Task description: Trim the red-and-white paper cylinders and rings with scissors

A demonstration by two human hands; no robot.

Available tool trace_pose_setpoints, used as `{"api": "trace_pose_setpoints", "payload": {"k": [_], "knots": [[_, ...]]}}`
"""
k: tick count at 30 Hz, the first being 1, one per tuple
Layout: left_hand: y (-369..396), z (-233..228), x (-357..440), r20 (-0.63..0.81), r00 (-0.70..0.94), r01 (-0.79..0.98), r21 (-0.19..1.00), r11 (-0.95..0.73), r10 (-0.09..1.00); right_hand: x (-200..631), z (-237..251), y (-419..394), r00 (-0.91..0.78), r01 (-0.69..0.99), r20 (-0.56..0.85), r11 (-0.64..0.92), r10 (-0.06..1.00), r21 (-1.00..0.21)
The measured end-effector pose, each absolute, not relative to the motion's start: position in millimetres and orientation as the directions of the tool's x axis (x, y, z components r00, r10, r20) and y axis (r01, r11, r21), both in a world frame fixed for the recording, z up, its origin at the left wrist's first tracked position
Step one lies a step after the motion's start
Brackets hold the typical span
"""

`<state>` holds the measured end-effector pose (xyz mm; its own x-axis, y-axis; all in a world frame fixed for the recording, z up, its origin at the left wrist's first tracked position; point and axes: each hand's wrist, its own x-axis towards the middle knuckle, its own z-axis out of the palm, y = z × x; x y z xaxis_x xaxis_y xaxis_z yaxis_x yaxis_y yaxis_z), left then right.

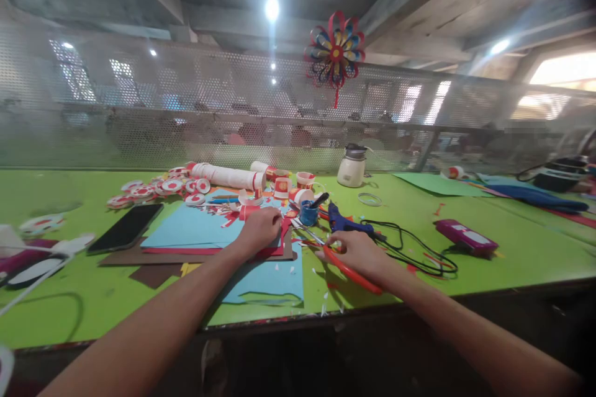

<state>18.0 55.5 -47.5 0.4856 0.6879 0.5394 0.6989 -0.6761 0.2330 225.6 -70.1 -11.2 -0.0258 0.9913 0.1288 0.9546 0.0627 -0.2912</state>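
My right hand (356, 251) is wrapped round the red-orange handles of a pair of scissors (351, 272). The metal blades point away to the left, towards my other hand. Above a stack of light-blue paper (186, 226), my left hand (261, 229) is closed with its fingers bent in. Whatever it may grip is hidden by the fingers. Red and white paper cuttings (231, 217) lie just beyond that hand. A small jar of blue paint (308, 213) with a dark-handled tool in it stands past the scissor tips. Beside the jar lies a blue glue gun (347, 220) with a black cord.
Paper cups (282, 187) and a long roll of stacked cups (228, 175) stand at the back. Red-and-white discs (172, 186) and a phone (128, 228) lie left. A cream jug (352, 167) is by the mesh screen. A purple box (465, 238) lies right.
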Motion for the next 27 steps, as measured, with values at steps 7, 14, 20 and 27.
{"api": "trace_pose_setpoints", "payload": {"k": [7, 14, 20, 27], "knots": [[54, -35, 12, 0.586, 0.387, 0.736, 0.269, -0.622, 0.712, 213, -7, -59, -0.073, 0.988, 0.081, 0.083, 0.994, -0.129], [61, -43, 11, 0.456, 0.452, 0.736, 0.296, -0.609, 0.767, 212, -14, -62, -0.038, 0.999, 0.122, 0.038, 0.992, 0.002], [59, -45, 14, 0.374, 0.582, 0.704, 0.212, -0.678, 0.722, 224, -18, -60, -0.027, 0.998, 0.13, 0.019, 0.991, 0.061], [57, -45, 13, 0.344, 0.642, 0.672, 0.178, -0.719, 0.685, 223, -18, -68, -0.027, 0.998, 0.14, 0.018, 0.99, 0.067]]}}
